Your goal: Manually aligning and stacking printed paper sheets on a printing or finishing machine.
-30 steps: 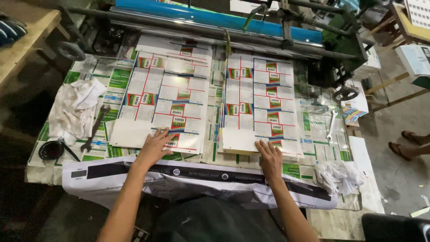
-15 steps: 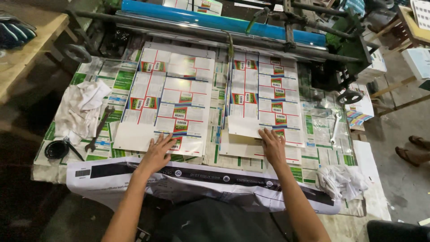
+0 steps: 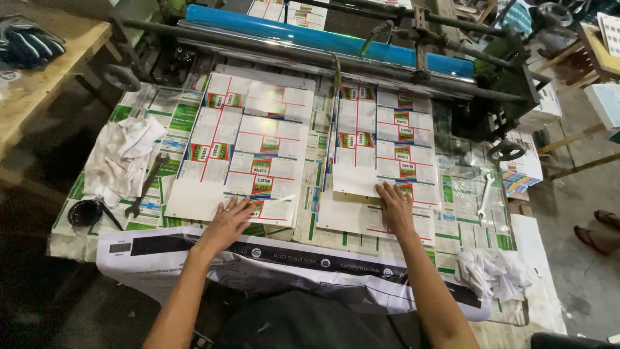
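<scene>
A person leans over a desk [image 3: 549, 258] covered in printed paper, seen from above. Two stacks of printed sheets lie side by side on it, each sheet a grid of small label panels in white, red and green.

The left hand [image 3: 227, 223] lies flat, fingers spread, on the near edge of the left stack [image 3: 248, 152]; its grip is released, pressing rather than grasping. The right hand [image 3: 395, 208] rests palm down on the near edge of the right stack [image 3: 381, 145], fingers together and pointing away, likewise grasping nothing.

Behind both stacks runs a machine with a long blue roller [image 3: 323, 39] and dark metal bars. At the desk's left end a crumpled white rag [image 3: 123, 158] lies with a dark wrench [image 3: 147, 184] just beside it and a small black round tin [image 3: 85, 212] nearer the edge. On the right lie a pale wrench [image 3: 484, 195] and another white rag [image 3: 494, 271]. A wide paper sheet with a black band [image 3: 271, 255] hangs over the near desk edge.
</scene>
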